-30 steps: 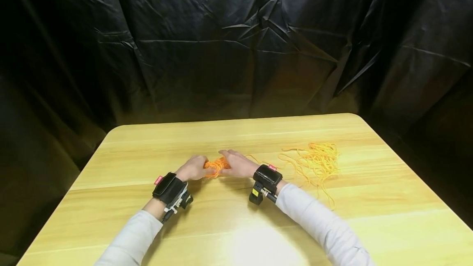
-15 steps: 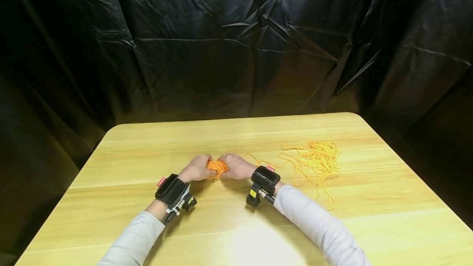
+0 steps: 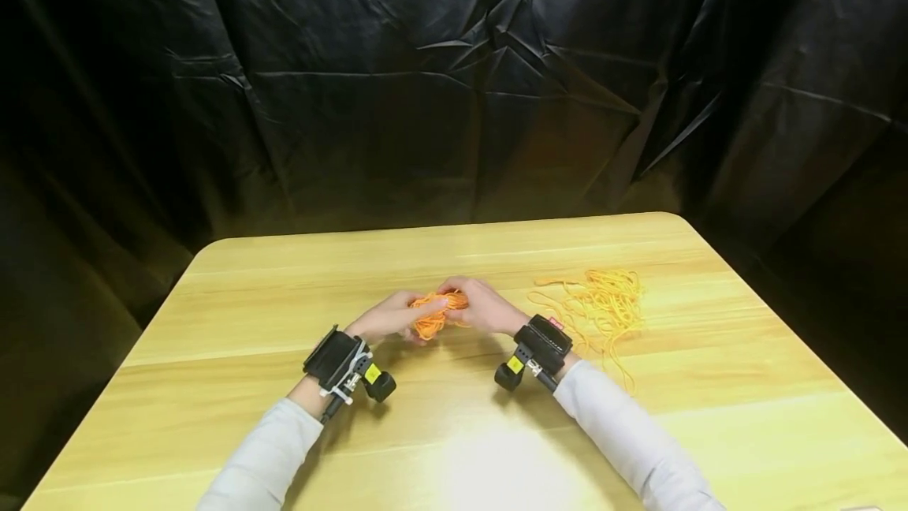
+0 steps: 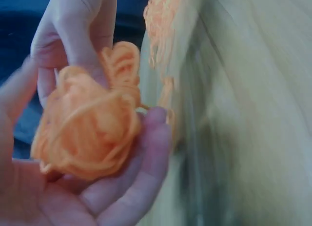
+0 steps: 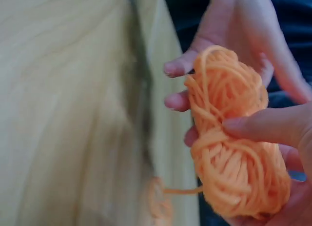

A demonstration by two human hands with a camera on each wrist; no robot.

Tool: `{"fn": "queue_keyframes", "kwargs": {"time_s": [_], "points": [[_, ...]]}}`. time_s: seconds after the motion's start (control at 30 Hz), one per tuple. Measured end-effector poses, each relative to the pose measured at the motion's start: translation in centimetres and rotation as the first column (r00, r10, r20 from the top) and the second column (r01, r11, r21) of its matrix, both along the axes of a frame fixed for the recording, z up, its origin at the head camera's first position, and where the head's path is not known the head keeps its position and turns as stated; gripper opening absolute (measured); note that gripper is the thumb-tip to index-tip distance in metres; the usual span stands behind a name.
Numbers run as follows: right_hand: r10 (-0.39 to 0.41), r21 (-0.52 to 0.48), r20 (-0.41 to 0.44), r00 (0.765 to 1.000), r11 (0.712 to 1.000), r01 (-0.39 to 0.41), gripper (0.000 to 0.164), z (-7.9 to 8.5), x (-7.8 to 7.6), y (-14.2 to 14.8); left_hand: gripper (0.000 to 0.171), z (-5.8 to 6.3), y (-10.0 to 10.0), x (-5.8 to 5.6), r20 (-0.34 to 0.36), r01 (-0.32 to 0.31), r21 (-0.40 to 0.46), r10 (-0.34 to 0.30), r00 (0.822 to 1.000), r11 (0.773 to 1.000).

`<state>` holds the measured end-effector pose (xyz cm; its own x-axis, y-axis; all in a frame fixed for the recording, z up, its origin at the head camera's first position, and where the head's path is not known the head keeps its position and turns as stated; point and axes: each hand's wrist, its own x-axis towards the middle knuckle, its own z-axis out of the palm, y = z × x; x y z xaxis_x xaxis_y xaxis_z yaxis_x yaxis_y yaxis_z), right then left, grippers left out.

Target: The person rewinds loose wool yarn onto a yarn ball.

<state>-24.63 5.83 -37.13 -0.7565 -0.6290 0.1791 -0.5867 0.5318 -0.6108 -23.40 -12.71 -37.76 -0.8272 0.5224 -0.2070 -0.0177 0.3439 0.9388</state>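
A small orange yarn skein, wrapped tightly round its middle, is held up between both hands over the table. My right hand grips one end of it; in the right wrist view its thumb presses on the yarn skein at the bound middle. Fingers of my left hand lie loosely under the other end. In the left wrist view the left thumb stands apart from the yarn skein. One strand runs out of the skein toward the table.
Right of the hands, a loose tangle of yellow-orange yarn lies spread on the wooden table. Black sheeting hangs behind the table's far edge. Each wrist carries a strapped camera, the left camera low over the table.
Both hands have shifted slightly right and turned the yarn skein. My left hand has gone from gripping its end to loosely spread fingers beneath it; the right hand keeps hold.
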Motion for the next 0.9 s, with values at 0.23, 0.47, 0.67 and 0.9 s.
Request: {"fn": "queue_keyframes", "kwargs": {"time_s": [0.23,0.47,0.67,0.9], "points": [[-0.006,-0.103,0.003,1.000,0.995,0.006,0.034,1.5,-0.1,2.1,0.036,1.2,1.7,-0.3,-0.043,-0.095,0.047,0.097,0.994,0.994],[-0.060,-0.240,0.221,0.974,0.964,0.114,0.052,1.9,-0.1,4.1,0.028,2.3,3.0,-0.5,-0.105,-0.191,0.090,0.200,0.974,0.977],[-0.105,-0.374,0.350,0.931,0.895,0.242,0.043,2.1,-0.1,4.9,0.031,3.3,3.9,-0.9,-0.132,-0.234,0.122,0.250,0.959,0.964],[-0.072,-0.483,0.369,0.927,0.837,0.257,0.028,2.1,-0.3,5.5,0.035,3.7,4.9,-1.2,-0.118,-0.191,0.154,0.210,0.971,0.969]]}}
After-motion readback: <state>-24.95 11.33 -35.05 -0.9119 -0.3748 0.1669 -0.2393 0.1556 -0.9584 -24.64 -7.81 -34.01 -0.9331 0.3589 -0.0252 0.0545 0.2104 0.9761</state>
